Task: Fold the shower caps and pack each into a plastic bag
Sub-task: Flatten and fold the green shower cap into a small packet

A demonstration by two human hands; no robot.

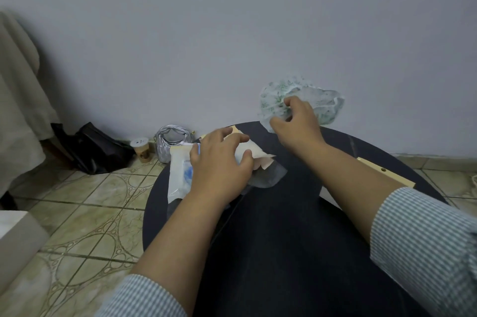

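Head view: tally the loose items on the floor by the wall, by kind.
Black bag: 1
Silver quilted bag: 1
Paper cup: 1
Total: 3

Round black table lies bare at frame centre and bottom; a stack of plastic bags crowds its left edge, a wooden strip its right.

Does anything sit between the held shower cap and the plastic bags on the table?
Nothing visible does. The right hand holds the shower cap raised; the left hand rests on the plastic bags.
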